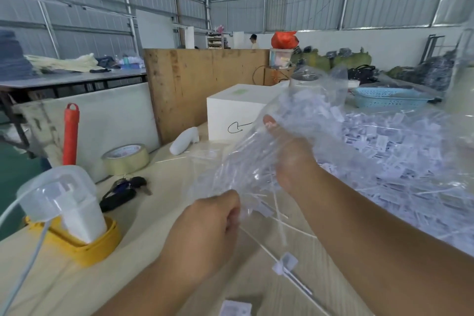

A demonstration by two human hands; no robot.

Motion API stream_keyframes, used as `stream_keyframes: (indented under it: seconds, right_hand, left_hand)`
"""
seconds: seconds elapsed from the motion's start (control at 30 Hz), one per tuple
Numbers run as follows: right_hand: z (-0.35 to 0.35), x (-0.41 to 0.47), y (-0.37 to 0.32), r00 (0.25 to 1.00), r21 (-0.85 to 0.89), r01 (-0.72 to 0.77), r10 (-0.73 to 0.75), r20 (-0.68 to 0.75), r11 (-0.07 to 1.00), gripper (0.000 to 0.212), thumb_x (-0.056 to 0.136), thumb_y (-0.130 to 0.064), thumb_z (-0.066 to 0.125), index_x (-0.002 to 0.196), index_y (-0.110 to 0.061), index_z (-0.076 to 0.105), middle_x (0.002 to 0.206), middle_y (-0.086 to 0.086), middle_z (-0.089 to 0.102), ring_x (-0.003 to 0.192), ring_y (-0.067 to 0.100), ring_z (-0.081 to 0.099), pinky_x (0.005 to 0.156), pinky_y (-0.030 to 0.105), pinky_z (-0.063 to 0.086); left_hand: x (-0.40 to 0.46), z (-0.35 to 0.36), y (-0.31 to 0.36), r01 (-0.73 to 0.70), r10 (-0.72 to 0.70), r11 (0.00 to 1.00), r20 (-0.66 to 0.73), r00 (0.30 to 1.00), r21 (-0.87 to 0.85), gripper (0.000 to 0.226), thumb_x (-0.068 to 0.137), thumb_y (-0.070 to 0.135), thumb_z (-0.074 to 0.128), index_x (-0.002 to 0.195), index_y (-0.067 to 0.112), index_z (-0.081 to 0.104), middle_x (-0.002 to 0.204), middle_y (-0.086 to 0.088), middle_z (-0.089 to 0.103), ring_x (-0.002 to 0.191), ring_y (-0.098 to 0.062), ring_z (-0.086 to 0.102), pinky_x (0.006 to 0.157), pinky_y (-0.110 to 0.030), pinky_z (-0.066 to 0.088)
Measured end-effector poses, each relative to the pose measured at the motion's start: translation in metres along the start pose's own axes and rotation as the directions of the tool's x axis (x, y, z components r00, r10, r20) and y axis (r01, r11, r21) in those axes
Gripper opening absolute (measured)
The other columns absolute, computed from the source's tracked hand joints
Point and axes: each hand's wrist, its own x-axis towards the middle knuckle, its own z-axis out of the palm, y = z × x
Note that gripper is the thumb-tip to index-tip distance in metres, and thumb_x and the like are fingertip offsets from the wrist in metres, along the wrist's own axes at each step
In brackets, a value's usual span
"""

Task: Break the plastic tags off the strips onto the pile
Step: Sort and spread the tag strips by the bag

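Left of the tag pile [400, 151], both hands grip a clear bag [259, 151]: left hand [205, 228] fisted on its lower edge, right hand [289, 154] curled inside; tape roll [126, 159] and keys [123, 191] lie farther left.

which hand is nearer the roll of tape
Left. The left hand grips the clear plastic bag's lower end, down-right of the roll of tape. The right hand holds the bag farther right.

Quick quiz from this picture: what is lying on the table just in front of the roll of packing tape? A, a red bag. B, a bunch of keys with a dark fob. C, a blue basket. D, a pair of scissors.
B: a bunch of keys with a dark fob lies on the table just in front of the tape roll.
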Motion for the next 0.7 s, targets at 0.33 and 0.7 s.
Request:
stream_keyframes:
  seconds: [0.33,0.7]
  right_hand:
    - [-0.039,-0.035,0.0,0.893,-0.902,0.421,-0.132,0.43,-0.091,0.045,0.099,-0.04,0.044,0.135,-0.013,0.038,0.119,0.006,0.053,0.117,0.029,0.053,0.084,0.032,0.04]
    - [-0.067,-0.017,0.03,0.392,-0.167,0.42,0.013,0.92,-0.892,0.077,0.089,-0.03,0.057,0.152,-0.011,0.018,0.153,0.019,0.029,0.138,0.038,0.032,0.115,0.053,0.019]
  left_hand:
    - [0.01,0.01,-0.017,0.133,-0.133,0.991,0.004,0.991,0.019,0.032,0.078,0.0,0.057,0.098,0.025,0.055,0.083,0.012,0.046,0.073,-0.011,0.051,0.067,-0.033,0.049]
    - [0.007,0.001,-0.007,-0.009,-0.021,0.982,-0.157,0.987,-0.19,0.059,0.083,-0.005,0.054,0.106,0.043,0.03,0.072,0.007,0.05,0.068,-0.01,0.053,0.058,-0.023,0.041]
